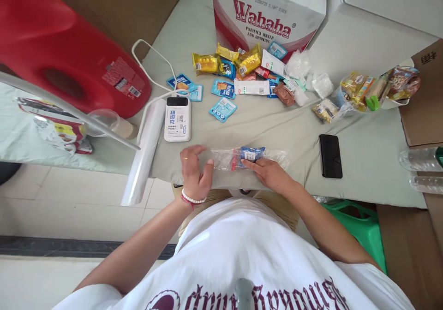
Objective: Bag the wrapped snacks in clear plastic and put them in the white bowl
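Two hands press a clear bag [249,158] on my bench [277,125]: left hand [194,171] fingers spread flat, right hand [268,171] fingertips pinning the blue packet [252,153] inside.

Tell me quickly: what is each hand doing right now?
Left hand: fingers curled, pressing down one end of the clear plastic bag.
Right hand: fingers resting flat on the blue packet inside that bag, not gripping it.
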Action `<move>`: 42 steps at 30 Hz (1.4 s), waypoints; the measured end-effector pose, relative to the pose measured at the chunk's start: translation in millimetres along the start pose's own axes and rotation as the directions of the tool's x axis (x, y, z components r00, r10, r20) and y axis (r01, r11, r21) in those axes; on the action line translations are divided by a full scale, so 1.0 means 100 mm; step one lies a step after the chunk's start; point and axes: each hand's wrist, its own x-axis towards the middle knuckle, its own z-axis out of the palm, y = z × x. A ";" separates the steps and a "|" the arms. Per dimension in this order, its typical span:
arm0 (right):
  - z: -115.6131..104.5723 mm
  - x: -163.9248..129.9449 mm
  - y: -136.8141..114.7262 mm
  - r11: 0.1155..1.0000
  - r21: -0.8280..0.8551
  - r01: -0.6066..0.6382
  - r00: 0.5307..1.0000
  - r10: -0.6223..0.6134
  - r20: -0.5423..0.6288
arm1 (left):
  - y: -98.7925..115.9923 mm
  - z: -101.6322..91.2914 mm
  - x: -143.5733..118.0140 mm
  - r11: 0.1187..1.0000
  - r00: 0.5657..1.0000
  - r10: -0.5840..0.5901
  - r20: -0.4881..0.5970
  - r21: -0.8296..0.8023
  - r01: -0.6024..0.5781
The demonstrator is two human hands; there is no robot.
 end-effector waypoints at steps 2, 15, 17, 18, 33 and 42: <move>0.00 0.00 0.01 1.000 -0.007 -0.001 1.000 0.001 0.008 | 0.07 0.10 0.11 0.988 0.990 -0.131 0.048 0.091 0.126; 0.00 -0.01 -0.04 1.000 0.013 0.000 1.000 0.000 -0.007 | 0.55 0.15 0.32 0.905 0.800 -0.275 0.533 -0.137 0.402; 0.01 -0.05 -0.06 1.000 -0.009 -0.002 1.000 0.001 -0.018 | 0.64 0.32 0.38 0.943 0.813 -0.203 0.546 -0.113 0.312; 0.02 -0.07 -0.07 1.000 -0.015 0.001 1.000 -0.001 -0.031 | 0.68 0.39 0.39 0.970 0.823 -0.163 0.543 -0.066 0.236; -0.07 -0.37 -0.28 0.961 0.276 0.012 0.950 0.076 -0.304 | 0.70 0.76 0.08 0.978 0.939 -0.016 0.343 0.200 -0.056; -0.35 -0.38 0.21 0.947 0.158 -0.278 0.902 0.314 -0.295 | 0.64 0.80 -0.02 0.950 0.906 0.177 0.384 0.173 -0.259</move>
